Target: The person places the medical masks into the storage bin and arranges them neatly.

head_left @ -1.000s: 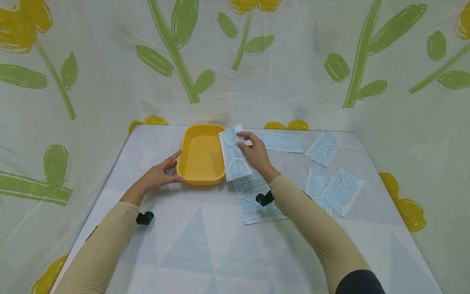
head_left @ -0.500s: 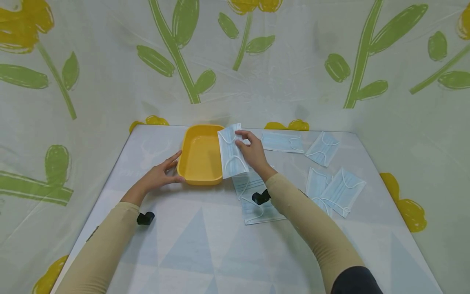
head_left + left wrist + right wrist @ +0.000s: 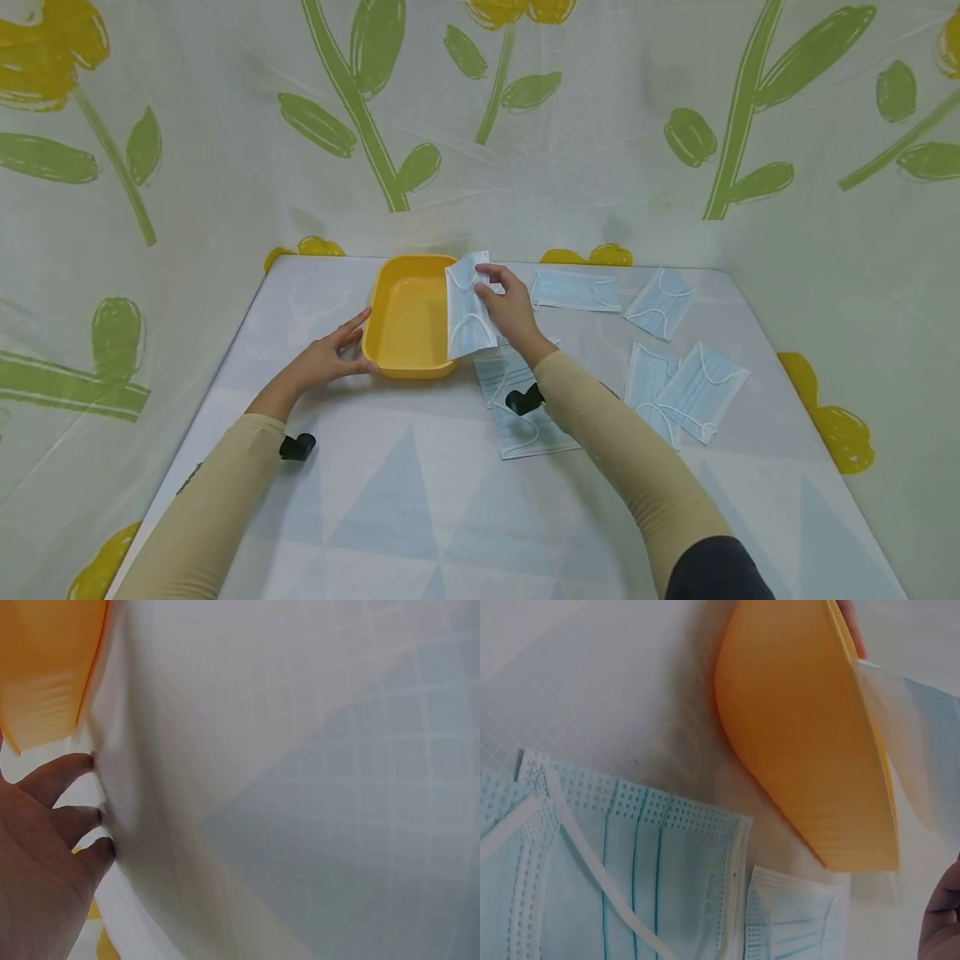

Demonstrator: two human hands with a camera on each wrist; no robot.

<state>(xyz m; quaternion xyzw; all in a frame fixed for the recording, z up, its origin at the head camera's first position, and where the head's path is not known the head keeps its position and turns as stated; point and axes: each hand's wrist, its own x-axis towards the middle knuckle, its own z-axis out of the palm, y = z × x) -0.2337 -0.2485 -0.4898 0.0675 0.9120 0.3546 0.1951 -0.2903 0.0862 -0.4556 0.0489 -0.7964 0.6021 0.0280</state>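
My right hand (image 3: pixel 517 317) pinches a pale blue face mask (image 3: pixel 468 321) by its right side, with thumb and forefinger. The mask hangs over the right rim of a yellow plastic tray (image 3: pixel 408 333); its ear loops face up. In the right wrist view that mask (image 3: pixel 926 742) overlaps the tray's rim. Round the tray's near left corner spreads my left hand (image 3: pixel 326 358), fingertips at its left side and thumb at the corner. The left wrist view catches the fingers (image 3: pixel 64 776) loosely extended beside the tray (image 3: pixel 52 667). The bottom of the tray is bare where it shows.
Two overlapping masks (image 3: pixel 532 429) lie right of the tray, partly under my right forearm. One mask (image 3: pixel 573 290) lies along the table's back edge, another (image 3: pixel 662 304) beside it, and an overlapping pair (image 3: pixel 701 392) at the right. A flower-printed curtain (image 3: pixel 570 183) stands behind the table.
My right hand has moved slightly left with the mask, bringing it further over the tray's right side. My left hand and the tray have stayed in place.
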